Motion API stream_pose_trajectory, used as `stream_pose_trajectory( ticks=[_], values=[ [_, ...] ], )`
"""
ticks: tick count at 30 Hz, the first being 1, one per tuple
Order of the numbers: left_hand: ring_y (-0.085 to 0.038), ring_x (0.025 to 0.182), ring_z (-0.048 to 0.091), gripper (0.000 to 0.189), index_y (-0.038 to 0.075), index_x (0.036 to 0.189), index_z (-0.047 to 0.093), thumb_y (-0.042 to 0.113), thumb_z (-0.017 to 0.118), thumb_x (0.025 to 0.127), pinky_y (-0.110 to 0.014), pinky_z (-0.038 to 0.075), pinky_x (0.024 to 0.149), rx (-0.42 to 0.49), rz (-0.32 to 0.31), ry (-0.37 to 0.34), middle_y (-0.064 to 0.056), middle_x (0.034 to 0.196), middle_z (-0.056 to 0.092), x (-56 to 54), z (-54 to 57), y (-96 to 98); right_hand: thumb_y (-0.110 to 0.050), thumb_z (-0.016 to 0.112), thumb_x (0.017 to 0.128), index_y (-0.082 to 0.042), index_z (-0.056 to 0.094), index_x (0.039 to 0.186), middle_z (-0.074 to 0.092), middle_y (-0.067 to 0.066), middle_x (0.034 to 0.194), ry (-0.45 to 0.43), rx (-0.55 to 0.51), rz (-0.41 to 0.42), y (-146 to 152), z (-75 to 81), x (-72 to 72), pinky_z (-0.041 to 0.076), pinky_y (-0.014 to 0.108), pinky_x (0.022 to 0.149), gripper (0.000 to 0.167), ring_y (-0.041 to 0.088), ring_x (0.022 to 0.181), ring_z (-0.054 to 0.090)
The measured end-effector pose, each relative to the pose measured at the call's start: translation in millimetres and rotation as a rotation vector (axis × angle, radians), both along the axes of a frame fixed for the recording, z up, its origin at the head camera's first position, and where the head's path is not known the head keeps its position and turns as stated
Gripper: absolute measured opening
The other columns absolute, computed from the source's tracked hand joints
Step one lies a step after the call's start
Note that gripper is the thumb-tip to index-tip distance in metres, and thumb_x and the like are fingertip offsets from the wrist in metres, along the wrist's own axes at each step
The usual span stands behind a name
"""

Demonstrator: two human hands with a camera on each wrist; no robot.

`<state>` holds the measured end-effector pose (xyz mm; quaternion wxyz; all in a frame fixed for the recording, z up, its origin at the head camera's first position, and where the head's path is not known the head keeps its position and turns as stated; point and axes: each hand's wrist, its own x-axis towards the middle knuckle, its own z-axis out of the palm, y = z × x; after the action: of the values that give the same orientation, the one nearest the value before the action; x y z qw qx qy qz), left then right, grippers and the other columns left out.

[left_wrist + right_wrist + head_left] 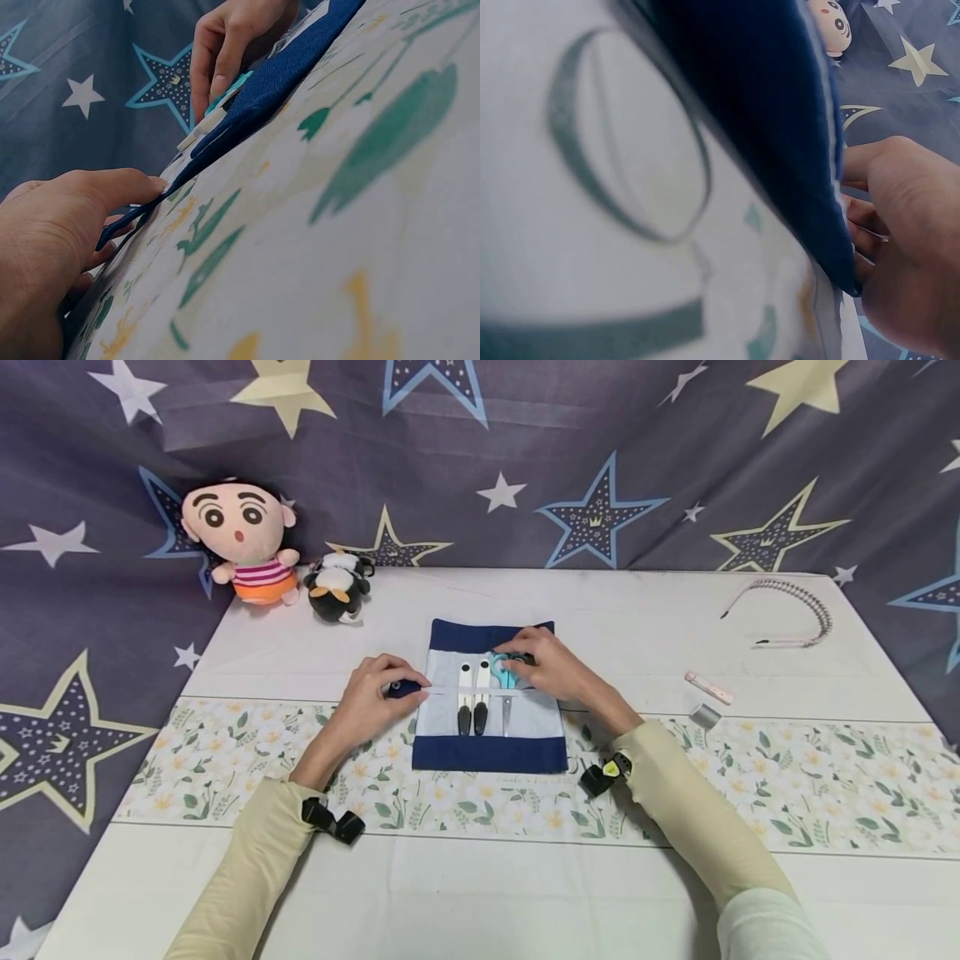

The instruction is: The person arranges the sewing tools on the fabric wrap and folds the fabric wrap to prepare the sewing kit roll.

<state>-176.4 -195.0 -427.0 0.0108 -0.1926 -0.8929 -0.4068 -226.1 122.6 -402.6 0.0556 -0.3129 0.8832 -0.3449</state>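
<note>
A navy-edged fabric tool roll [489,753] lies unfolded on the table, its pale inside facing up. Under its white elastic band sit two white-and-black handled tools [465,697] and scissors [507,714] with teal-and-black handles. My right hand [553,667] pinches the scissors' handles from the right; its palm hides part of the roll's right side. At the roll's left edge, thumb and fingers of my left hand [369,697] pinch a navy flap [405,688]. The left wrist view shows that thumb [135,184] pressing on the dark blue cloth.
A floral runner [285,777] crosses the white table. Two plush toys, a doll [243,543] and a penguin [337,589], sit at the back left. To the right lie a headband [806,602], a pink-and-white strip [708,687] and a small grey item [705,717].
</note>
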Motion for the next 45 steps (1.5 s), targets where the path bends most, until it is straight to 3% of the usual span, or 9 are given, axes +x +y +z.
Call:
stream_pose_trajectory(
  ticks=[4,11,20,28,33,39,45],
  values=[
    [-0.033,0.116,0.044,0.017,0.015,0.111,0.080,0.023,0.075,0.097,-0.058,0.030,0.099,0.002,0.000,-0.002,-0.008,0.122,0.058,0.1,-0.3,-0.6,-0.015,0.060,0.106,-0.003,0.068,0.135,0.062,0.017,0.126,0.009,-0.010,0.002,-0.1,0.5,0.1,0.040,0.051,0.100,0.032,0.033,0.120,0.051],
    [-0.032,0.114,0.044,0.018,0.015,0.111,0.080,0.023,0.076,0.096,-0.056,0.031,0.097,0.001,0.004,-0.002,-0.008,0.122,0.058,-0.2,-0.9,-1.1,-0.011,0.058,0.106,0.000,0.067,0.134,0.061,0.015,0.120,0.012,-0.112,0.010,3.7,0.6,1.9,0.044,0.044,0.084,0.031,0.028,0.102,0.054],
    [-0.033,0.115,0.044,0.017,0.015,0.110,0.080,0.024,0.075,0.097,-0.058,0.030,0.099,0.001,0.009,0.006,-0.008,0.122,0.059,-0.3,-1.0,-2.4,-0.009,0.062,0.105,0.001,0.070,0.128,0.062,0.012,0.112,0.013,-0.192,-0.069,22.1,9.2,6.5,0.050,0.041,0.082,0.027,0.025,0.097,0.057],
    [-0.033,0.117,0.044,0.018,0.015,0.111,0.080,0.025,0.075,0.097,-0.059,0.029,0.101,-0.004,0.006,0.001,-0.008,0.123,0.059,0.4,0.0,-3.3,-0.004,0.066,0.101,0.002,0.073,0.119,0.067,0.013,0.105,0.088,-0.221,-0.219,64.4,15.6,13.4,0.050,0.038,0.082,0.020,0.024,0.094,0.060],
    [-0.034,0.117,0.044,0.018,0.015,0.112,0.080,0.024,0.075,0.097,-0.059,0.028,0.103,-0.010,0.001,0.022,-0.009,0.123,0.059,0.7,0.2,-3.8,-0.004,0.065,0.101,0.004,0.072,0.120,0.067,0.016,0.104,0.112,-0.224,-0.313,96.7,20.8,20.9,0.048,0.034,0.085,0.022,0.020,0.092,0.059],
    [-0.032,0.116,0.045,0.019,0.015,0.113,0.080,0.025,0.075,0.097,-0.059,0.028,0.103,-0.026,-0.003,0.024,-0.008,0.124,0.058,1.0,-0.2,-1.6,-0.007,0.064,0.102,0.002,0.072,0.122,0.067,0.016,0.106,0.159,-0.200,-0.414,143.2,23.5,37.1,0.044,0.023,0.084,0.023,0.005,0.094,0.055],
    [-0.030,0.116,0.044,0.019,0.016,0.112,0.080,0.026,0.075,0.097,-0.058,0.028,0.104,-0.027,0.003,0.014,-0.006,0.124,0.058,2.1,1.3,-0.3,-0.010,0.065,0.102,0.001,0.072,0.122,0.066,0.003,0.104,0.176,-0.170,-0.529,185.4,19.2,58.0,0.041,0.016,0.083,0.024,-0.004,0.091,0.055]
  ],
)
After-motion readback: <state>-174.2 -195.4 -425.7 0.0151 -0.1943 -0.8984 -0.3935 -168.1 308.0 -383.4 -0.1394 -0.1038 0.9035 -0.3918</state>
